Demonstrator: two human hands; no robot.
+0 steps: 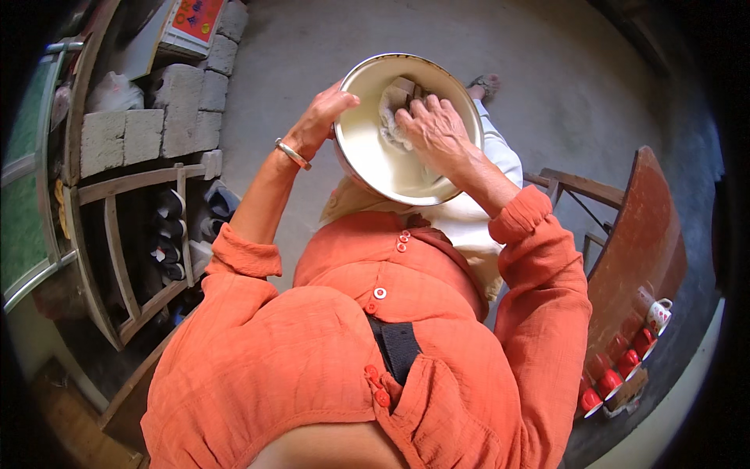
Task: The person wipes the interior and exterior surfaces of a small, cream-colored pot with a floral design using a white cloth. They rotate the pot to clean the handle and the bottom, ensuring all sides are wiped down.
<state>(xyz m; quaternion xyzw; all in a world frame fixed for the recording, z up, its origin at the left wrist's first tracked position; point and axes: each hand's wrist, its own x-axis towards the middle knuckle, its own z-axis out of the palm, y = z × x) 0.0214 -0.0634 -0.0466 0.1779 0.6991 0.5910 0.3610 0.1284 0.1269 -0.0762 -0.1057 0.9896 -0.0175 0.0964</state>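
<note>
A round, deep cream enamel pot [363, 129] with a dark, worn rim is tilted toward me above my lap. My left hand [319, 119] grips its left side, the thumb over the rim and the fingers mostly hidden outside the wall; a silver bangle circles the wrist. Inside the pot, my right hand [439, 134] has its fingers curled over a crumpled whitish cloth [391, 113], pressing it to the inner surface near the far side. A brown patch or piece shows beside the cloth; I cannot tell which.
On the left stand grey blocks [181, 102], a plastic bag [117, 92] and a wooden rack [113, 242] with dark shoes [169, 234]. A reddish-brown wooden table [637, 227] at right carries several red cups [609, 381] and a white mug [658, 313]. Concrete floor [305, 39] lies ahead.
</note>
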